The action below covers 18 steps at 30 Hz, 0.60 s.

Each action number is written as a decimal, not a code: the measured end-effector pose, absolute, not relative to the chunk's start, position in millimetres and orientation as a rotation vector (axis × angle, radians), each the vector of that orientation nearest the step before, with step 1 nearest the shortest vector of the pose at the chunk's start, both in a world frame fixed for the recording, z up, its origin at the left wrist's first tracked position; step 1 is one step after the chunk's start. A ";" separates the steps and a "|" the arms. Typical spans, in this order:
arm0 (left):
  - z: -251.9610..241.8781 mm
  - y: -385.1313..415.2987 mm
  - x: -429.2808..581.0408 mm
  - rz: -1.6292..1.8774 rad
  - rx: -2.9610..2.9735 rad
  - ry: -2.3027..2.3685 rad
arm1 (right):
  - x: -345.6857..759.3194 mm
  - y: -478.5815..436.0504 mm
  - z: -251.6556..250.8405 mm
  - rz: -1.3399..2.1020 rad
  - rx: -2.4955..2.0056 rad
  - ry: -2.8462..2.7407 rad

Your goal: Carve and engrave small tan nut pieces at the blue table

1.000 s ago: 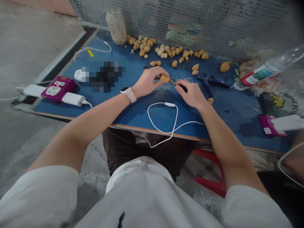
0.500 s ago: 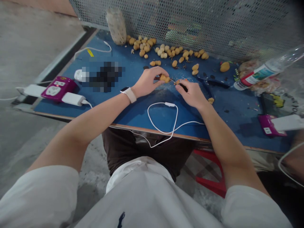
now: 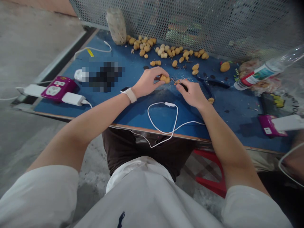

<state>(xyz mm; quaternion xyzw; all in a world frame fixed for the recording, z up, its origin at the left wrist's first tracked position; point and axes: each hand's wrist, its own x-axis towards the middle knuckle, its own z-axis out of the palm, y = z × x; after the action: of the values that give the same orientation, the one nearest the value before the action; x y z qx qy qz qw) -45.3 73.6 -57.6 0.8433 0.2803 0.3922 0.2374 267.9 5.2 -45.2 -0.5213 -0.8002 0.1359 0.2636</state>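
Note:
My left hand (image 3: 148, 80), with a watch on its wrist, is closed on a small tan bottle gourd (image 3: 165, 79) between thumb and fingers. Facing it, my right hand (image 3: 191, 93) is closed around a dark-handled tool (image 3: 184, 86) whose thin tip points at the gourd's right end. The fingers hide most of the tool, so its exact kind does not show. Pale crumbs lie on the blue table around the tip. Just behind the hands are a few loose gourds (image 3: 195, 69), with more gourds (image 3: 143, 46) heaped along the back.
A cloudy plastic jar (image 3: 116, 27) stands at the back left before a perforated metal panel (image 3: 147, 19). Purple power sockets (image 3: 59, 88) sit at left and right. A white cable (image 3: 176, 117) loops over the front edge. A clear bottle (image 3: 263, 74) leans at the right.
Almost nothing differs. Both hands hold their places, with the gourd and the tool tip shifted very slightly at most.

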 end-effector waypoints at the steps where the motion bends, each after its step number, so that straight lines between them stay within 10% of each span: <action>1: -57.5 73.5 -45.2 1.076 2.311 0.764 | 268.0 5.2 -45.2 0.365 -1.408 -2.166; 18: -57.0 75.0 -45.1 1.075 2.370 0.753 | 267.5 3.6 -43.1 0.372 -1.441 -2.145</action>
<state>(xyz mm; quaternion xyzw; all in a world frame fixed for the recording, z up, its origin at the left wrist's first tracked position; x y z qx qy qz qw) -45.1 75.0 -57.0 0.8545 0.2714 0.3874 0.2145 267.5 3.6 -43.1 -0.5326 -0.7928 0.1377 0.2623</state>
